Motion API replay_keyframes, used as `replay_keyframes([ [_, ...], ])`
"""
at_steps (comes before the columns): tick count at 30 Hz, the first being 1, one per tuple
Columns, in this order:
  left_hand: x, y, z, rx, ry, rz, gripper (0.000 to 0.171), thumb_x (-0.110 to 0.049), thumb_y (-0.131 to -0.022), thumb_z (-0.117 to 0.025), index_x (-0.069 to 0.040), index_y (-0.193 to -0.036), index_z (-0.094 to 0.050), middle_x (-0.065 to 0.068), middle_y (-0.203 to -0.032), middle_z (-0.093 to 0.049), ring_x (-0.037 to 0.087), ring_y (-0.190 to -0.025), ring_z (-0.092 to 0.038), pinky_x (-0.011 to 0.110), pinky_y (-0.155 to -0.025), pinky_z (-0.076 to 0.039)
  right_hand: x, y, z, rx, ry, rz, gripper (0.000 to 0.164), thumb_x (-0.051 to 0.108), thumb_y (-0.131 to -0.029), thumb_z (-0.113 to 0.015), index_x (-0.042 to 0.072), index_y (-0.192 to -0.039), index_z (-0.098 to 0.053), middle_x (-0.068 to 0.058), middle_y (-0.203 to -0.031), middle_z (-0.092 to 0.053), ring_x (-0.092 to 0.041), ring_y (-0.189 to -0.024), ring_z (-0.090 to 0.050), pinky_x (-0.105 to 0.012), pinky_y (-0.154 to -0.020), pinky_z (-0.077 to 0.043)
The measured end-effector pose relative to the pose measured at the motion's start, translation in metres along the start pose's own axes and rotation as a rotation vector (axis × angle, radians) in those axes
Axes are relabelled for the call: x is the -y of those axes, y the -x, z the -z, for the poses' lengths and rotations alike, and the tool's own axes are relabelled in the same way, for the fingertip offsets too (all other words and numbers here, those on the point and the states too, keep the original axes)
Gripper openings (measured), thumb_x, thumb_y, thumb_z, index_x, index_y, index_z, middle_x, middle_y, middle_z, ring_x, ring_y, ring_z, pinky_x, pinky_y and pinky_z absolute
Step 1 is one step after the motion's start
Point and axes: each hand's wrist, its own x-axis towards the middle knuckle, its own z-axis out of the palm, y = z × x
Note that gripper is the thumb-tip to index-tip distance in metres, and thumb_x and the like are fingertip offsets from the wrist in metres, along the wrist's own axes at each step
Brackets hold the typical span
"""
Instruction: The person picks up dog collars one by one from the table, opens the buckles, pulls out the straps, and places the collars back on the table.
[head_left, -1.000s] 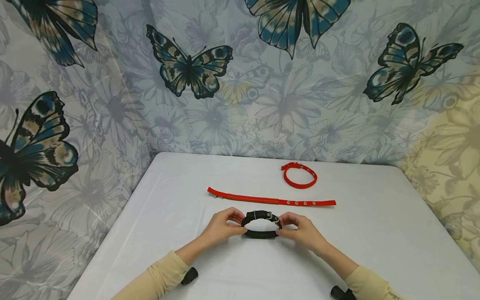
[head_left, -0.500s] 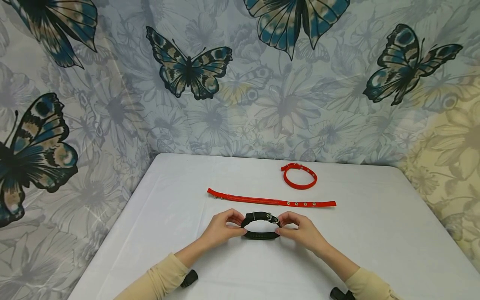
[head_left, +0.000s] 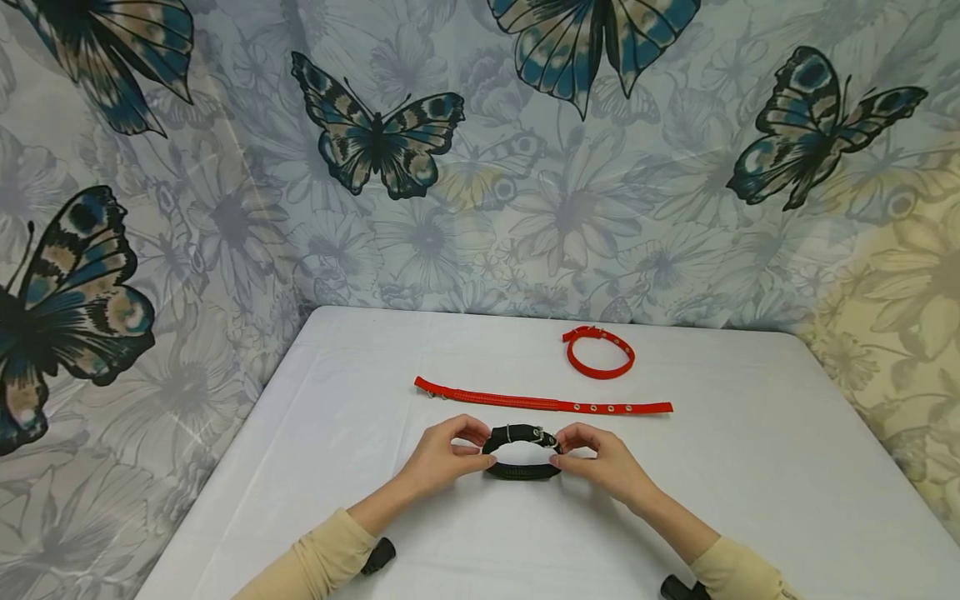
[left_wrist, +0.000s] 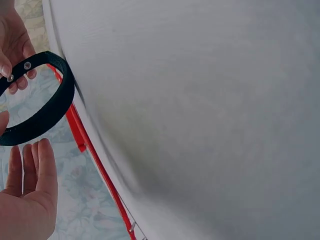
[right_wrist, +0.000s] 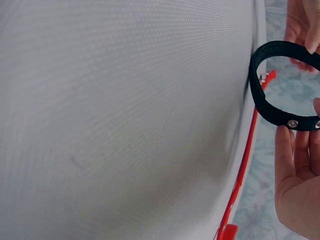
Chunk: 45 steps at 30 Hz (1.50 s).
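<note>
In the head view a black pet collar (head_left: 522, 472), buckled into a loop, stands near the middle of the white table. My left hand (head_left: 447, 452) pinches its left side between thumb and fingers. On the opposite side, my right hand (head_left: 602, 458) pinches the loop near the metal buckle. Metal eyelets show on the collar (left_wrist: 67, 95) in the left wrist view. Beyond the hands a red collar (head_left: 510, 401) lies unfastened and stretched out, its eyelets toward the right end. Farther back rests a second red collar (head_left: 600, 373), closed into a ring.
The white-covered table (head_left: 750, 467) ends at a patterned backdrop (head_left: 480, 250) with butterflies. A black cylindrical object (head_left: 379, 555) is by the left sleeve, and another black object (head_left: 678, 587) is by the right sleeve.
</note>
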Motion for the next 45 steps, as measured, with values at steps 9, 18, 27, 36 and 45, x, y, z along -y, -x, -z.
replay_keyframes([
  [9, -0.041, 0.008, 0.004, 0.014, 0.009, -0.031, 0.026, -0.001, -0.08, -0.077, 0.002, -0.104, -0.066, 0.013, -0.102, -0.067, 0.032, -0.099, -0.063, 0.032, -0.083, -0.055, 0.001, 0.0, -0.001, -0.004, 0.003, -0.016, 0.022, 0.023, -0.082, -0.079, 0.014, -0.098, -0.067, -0.001, -0.09, -0.066, -0.021, -0.097, -0.058, -0.036, -0.078, -0.042],
  [18, -0.044, 0.007, 0.005, 0.013, 0.016, -0.045, 0.025, 0.002, -0.081, -0.076, 0.003, -0.103, -0.066, 0.013, -0.099, -0.067, 0.032, -0.098, -0.064, 0.034, -0.084, -0.055, 0.001, -0.002, 0.0, -0.009, 0.006, -0.003, 0.023, 0.023, -0.082, -0.079, 0.014, -0.1, -0.067, -0.001, -0.092, -0.066, -0.022, -0.096, -0.058, -0.036, -0.075, -0.044],
  [27, -0.045, 0.007, 0.005, 0.012, 0.009, -0.04, 0.025, 0.002, -0.081, -0.076, 0.003, -0.103, -0.066, 0.015, -0.099, -0.067, 0.034, -0.098, -0.064, 0.034, -0.083, -0.056, 0.003, -0.002, 0.002, 0.02, -0.046, 0.077, 0.031, 0.027, -0.082, -0.079, 0.013, -0.107, -0.066, -0.003, -0.099, -0.065, -0.022, -0.098, -0.059, -0.029, -0.085, -0.052],
  [36, -0.026, 0.001, 0.002, 0.009, -0.015, -0.052, 0.026, -0.002, -0.081, -0.077, 0.001, -0.104, -0.067, 0.011, -0.099, -0.068, 0.031, -0.097, -0.064, 0.028, -0.082, -0.056, 0.006, -0.004, 0.002, 0.027, -0.053, 0.107, 0.029, 0.027, -0.083, -0.079, 0.014, -0.107, -0.066, -0.003, -0.097, -0.066, -0.023, -0.097, -0.06, -0.03, -0.084, -0.053],
  [45, -0.008, -0.009, 0.001, 0.016, -0.041, -0.082, 0.029, -0.018, -0.08, -0.082, -0.013, -0.105, -0.069, -0.004, -0.096, -0.068, 0.014, -0.093, -0.064, 0.025, -0.081, -0.055, 0.006, -0.005, 0.002, 0.029, -0.054, 0.1, 0.029, 0.027, -0.083, -0.079, 0.014, -0.106, -0.067, -0.003, -0.096, -0.066, -0.022, -0.096, -0.059, -0.029, -0.083, -0.054],
])
